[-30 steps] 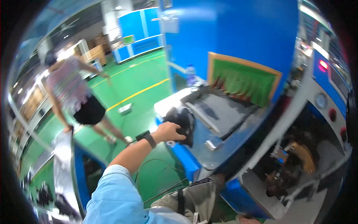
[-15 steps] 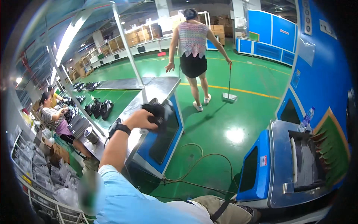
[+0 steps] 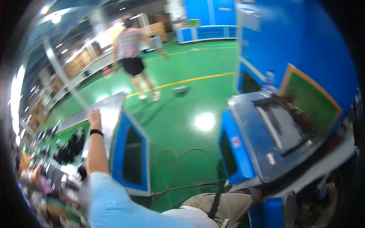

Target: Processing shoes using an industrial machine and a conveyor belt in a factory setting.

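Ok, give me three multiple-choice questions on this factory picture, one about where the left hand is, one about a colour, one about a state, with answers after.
1. Where is the left hand?
A. On the grey top of the blue-sided table
B. On the green floor
C. Inside the machine at the right

2. What colour is the line painted across the green floor?
A. Red
B. Yellow
C. White

3. What does the left hand hold?
A. A broom
B. A bottle
C. Nothing that can be seen

Answers:
1 A, the hand lies on the grey table top, a black wristband behind it.
2 B, a yellow stripe runs across the floor behind the standing person.
3 C, the hand rests flat on the top, with no object seen in it.
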`<state>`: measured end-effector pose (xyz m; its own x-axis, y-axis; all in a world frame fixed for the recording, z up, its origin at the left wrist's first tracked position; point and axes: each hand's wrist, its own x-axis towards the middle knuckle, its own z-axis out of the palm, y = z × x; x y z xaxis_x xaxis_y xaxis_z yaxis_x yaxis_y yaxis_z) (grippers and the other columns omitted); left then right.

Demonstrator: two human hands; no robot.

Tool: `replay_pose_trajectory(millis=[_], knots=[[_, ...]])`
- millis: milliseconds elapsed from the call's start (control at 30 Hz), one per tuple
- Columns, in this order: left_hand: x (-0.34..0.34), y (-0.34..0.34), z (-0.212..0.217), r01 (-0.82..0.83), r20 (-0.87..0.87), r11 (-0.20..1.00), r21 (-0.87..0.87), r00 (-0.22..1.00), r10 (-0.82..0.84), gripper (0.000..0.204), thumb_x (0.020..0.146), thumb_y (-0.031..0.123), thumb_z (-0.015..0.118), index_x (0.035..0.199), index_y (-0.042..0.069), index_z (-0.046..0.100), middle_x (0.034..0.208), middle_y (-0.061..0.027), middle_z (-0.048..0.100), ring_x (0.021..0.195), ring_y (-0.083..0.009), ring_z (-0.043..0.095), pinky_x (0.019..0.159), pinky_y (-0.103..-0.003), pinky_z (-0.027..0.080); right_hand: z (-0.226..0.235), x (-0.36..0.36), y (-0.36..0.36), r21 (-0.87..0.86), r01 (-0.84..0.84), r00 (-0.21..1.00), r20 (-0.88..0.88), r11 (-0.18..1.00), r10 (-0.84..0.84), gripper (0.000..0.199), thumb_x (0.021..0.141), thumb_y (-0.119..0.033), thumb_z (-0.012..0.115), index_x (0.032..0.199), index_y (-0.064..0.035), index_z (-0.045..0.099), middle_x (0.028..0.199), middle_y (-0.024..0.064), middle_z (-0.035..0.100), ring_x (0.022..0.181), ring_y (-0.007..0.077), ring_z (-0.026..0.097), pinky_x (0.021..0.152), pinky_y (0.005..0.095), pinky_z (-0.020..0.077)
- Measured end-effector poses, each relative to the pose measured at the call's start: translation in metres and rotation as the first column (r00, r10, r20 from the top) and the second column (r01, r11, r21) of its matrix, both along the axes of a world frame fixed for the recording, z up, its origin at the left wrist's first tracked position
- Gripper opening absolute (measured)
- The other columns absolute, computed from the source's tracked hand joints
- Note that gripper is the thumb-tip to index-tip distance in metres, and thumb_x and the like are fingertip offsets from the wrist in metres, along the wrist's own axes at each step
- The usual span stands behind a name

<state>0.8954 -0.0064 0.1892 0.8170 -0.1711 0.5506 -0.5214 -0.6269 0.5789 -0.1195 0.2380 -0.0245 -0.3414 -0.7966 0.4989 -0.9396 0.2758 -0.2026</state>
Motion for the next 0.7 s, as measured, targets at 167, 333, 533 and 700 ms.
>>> replay_pose_trajectory(millis=[167,333,533,700], knots=[[-0.312,-0.238,-0.023,0.693,-0.354,0.633,-0.345,0.529,-0.771,0.023,0.09,0.019,0.055,0.085,0.0,0.065,0.07,-0.0041,0.063,0.058,-0.0125,0.058,0.05,-0.027,0.043,-0.014,-0.005,0.034,0.107,0.273,0.96,0.034,0.956,-0.278,0.019,0.095,-0.017,0.061,0.097,-0.0042,0.075,0.095,0.0184,0.071,0.09,0.0366,0.065,0.087,0.0473,0.0512],[-0.588,-0.384,-0.042,0.997,-0.327,-0.078,0.005,-0.072,-0.942,0.03,0.092,0.027,0.062,0.097,-0.002,0.069,0.078,-0.0041,0.066,0.072,-0.0133,0.06,0.065,-0.032,0.049,-0.023,-0.013,0.053,0.113,0.327,0.923,0.175,0.938,-0.343,0.022,0.098,-0.018,0.058,0.097,-0.0032,0.075,0.094,0.0185,0.07,0.086,0.0351,0.063,0.085,0.046,0.0517],[-0.909,-0.469,-0.109,0.546,-0.12,-0.437,0.715,-0.52,-0.846,0.035,0.082,0.012,0.061,0.116,0.003,0.066,0.114,-0.0147,0.069,0.108,-0.0304,0.063,0.089,-0.04,0.052,-0.03,-0.014,0.052,0.078,0.414,0.896,0.142,0.907,-0.421,0.018,0.095,-0.014,0.061,0.094,-0.002,0.074,0.092,0.0189,0.069,0.082,0.0367,0.062,0.082,0.0462,0.052],[-1.04,-0.507,-0.196,0.736,0.172,-0.369,0.567,-0.545,-0.821,0.05,0.082,0.017,0.067,0.129,0.002,0.057,0.132,-0.0142,0.06,0.134,-0.033,0.048,0.109,-0.044,0.041,-0.011,-0.018,0.014,-0.005,0.367,0.908,0.218,0.93,-0.357,0.018,0.093,-0.008,0.057,0.089,0.0025,0.071,0.092,0.0208,0.068,0.084,0.0355,0.063,0.083,0.0467,0.051]])
